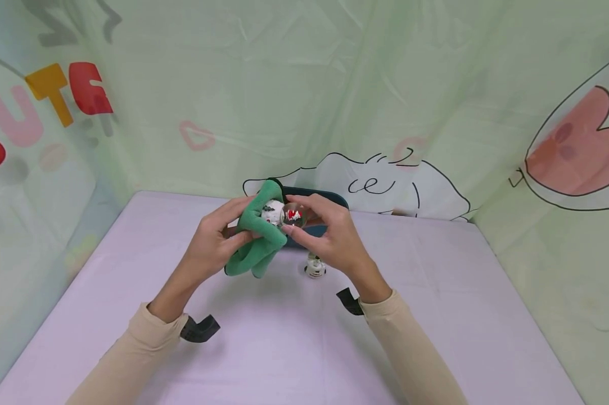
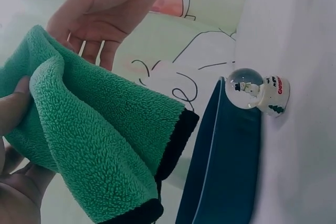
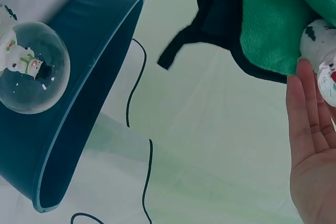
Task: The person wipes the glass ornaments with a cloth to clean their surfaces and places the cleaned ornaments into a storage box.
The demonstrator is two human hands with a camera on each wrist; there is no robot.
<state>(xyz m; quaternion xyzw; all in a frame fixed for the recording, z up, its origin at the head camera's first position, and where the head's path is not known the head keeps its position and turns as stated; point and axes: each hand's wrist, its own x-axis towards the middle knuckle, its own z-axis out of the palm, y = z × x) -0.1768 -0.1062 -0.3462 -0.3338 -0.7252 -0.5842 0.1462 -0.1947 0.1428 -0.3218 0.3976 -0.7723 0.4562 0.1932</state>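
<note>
Hands aloft | left fingers clamped on green cloth | right fingers pinching snow globe

Printed curtain behind lilac table

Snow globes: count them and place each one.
2. One snow globe is in the right hand, against the green cloth in the left hand; the other snow globe stands on the table in front of the blue bin. The bin could hide more.
</note>
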